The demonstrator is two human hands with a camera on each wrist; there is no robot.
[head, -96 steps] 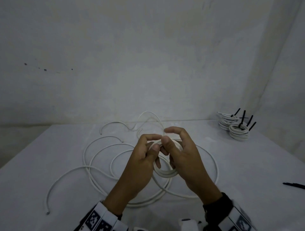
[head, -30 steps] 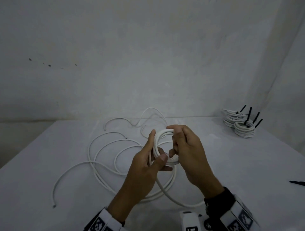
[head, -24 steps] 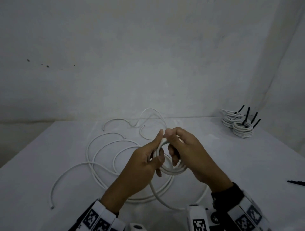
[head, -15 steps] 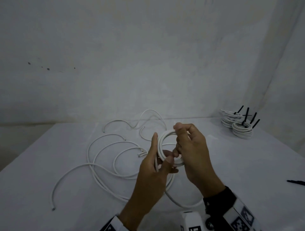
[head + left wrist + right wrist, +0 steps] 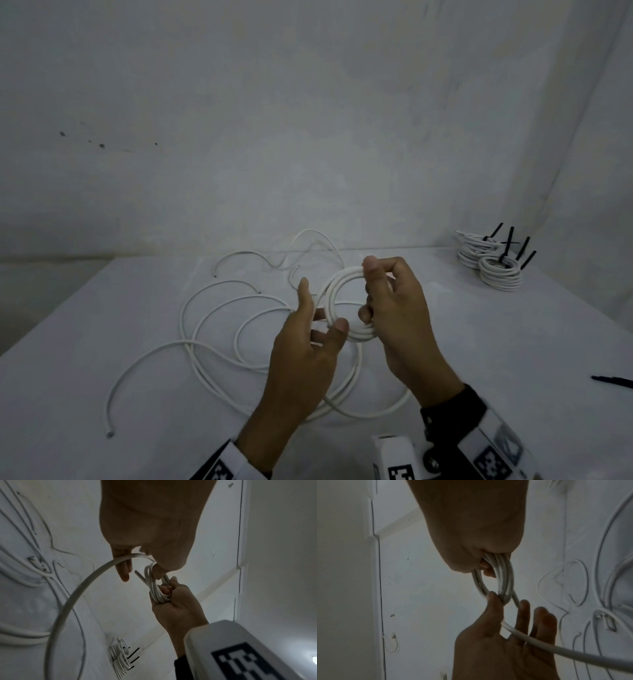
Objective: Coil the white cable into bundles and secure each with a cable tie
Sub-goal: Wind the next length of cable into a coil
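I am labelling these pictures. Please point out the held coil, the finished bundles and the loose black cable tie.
coil (image 5: 329, 298), head view, its left arc.
finished bundles (image 5: 500, 282), head view, front stack's loops.
loose black cable tie (image 5: 613, 381), head view, its middle.

Plain indoor work corner: bare white walls (image 5: 308, 137), white table (image 5: 102, 342), tied cable bundles (image 5: 500, 277).

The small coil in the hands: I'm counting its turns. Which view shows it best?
The head view: the coil faces the camera as an open ring, held by the right hand. The left wrist view shows it nearly edge-on; the right wrist view shows it foreshortened, partly behind fingers.
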